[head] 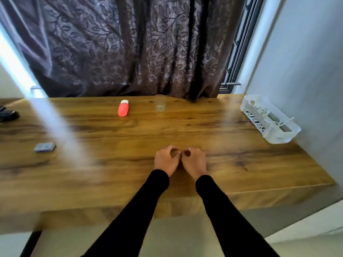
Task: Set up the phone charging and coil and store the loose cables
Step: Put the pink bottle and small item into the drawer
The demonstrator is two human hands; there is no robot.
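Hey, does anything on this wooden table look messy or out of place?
One thing: in the white plastic slotted basket at the table's right edge, a loose end of the white cable sticks out over the rim rather than lying coiled inside. Nothing looks spilled or damaged.

— What is the person wearing?

— Long black sleeves on both arms, close-fitting and plain, with no print or seam that shows.

— Where do they end?

— At the wrists. The left hand [165, 160] and right hand [194, 161] are bare.

— Any rings or a watch?

— None I can make out, though the picture is blurred around the fingers.
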